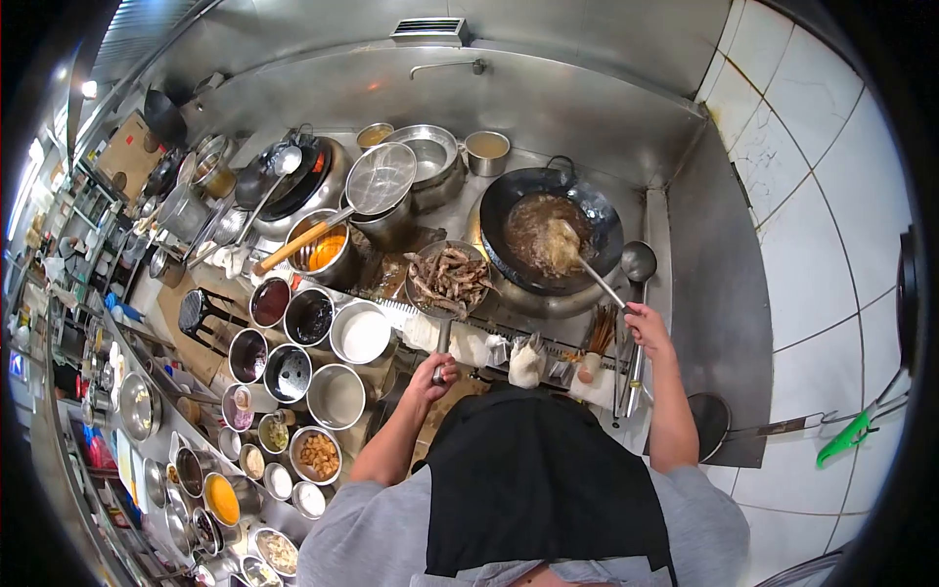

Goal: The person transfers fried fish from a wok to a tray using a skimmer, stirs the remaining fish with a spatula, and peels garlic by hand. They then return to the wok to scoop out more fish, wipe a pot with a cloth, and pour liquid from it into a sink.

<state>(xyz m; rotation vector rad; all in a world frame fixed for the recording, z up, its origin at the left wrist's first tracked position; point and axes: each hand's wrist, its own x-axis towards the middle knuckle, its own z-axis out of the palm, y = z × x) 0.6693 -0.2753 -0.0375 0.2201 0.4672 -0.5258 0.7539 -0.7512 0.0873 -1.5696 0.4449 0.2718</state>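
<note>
My left hand (432, 379) is closed round the handle of a skimmer (443, 338). Brown fried pieces (450, 277), of a kind I cannot make out, are heaped in its bowl, left of the wok. My right hand (648, 329) grips the long handle of a ladle (603, 284), whose head dips into brown, bubbling liquid (538, 230). That liquid lies in a black wok (606, 235) on the stove. A pale, frothy patch surrounds the ladle's head and partly hides it.
A wire strainer (381, 178) with a wooden handle rests across pots at the back. Another ladle (639, 261) lies right of the wok. Several seasoning pots (360, 333) stand on the left, near a bowl of fried chunks (316, 455). A bamboo brush (590, 367) is at the stove's front edge.
</note>
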